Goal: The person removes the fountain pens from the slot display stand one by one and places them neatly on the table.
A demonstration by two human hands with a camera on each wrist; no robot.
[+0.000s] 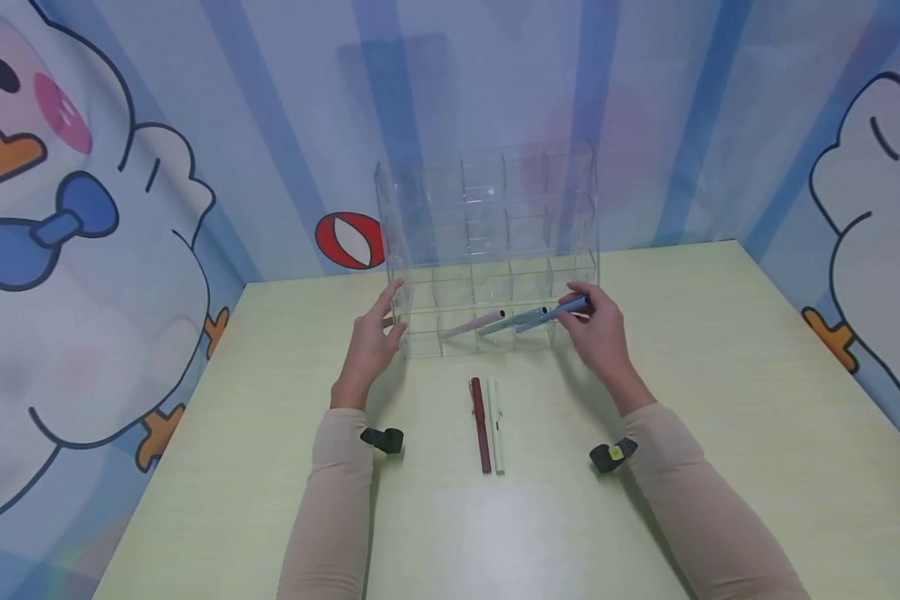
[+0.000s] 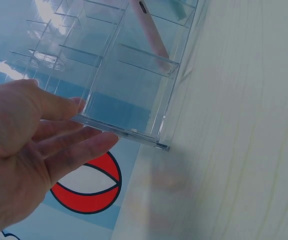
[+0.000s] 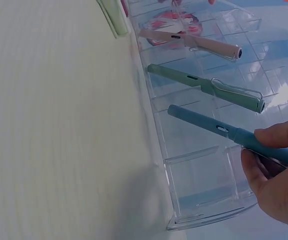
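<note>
A clear acrylic rack [image 1: 487, 275] with several small compartments stands on the table. My left hand [image 1: 371, 346] grips its left side panel, with the thumb [image 2: 58, 106] and fingers to either side of the edge in the left wrist view. At the rack's right end, my right hand [image 1: 598, 329] pinches a blue pen [image 3: 204, 120] by its capped end. The blue pen's other end slants down into a front compartment. Beside it, a green pen [image 3: 204, 85] and a pale pink pen [image 3: 194, 41] lean in neighbouring bottom-row compartments, capped ends up.
On the table in front of the rack lie a dark red pen [image 1: 481, 425] and a pale green pen [image 1: 496, 427], side by side. A printed cloth backdrop [image 1: 292, 125] rises behind the table's back edge, close behind the rack.
</note>
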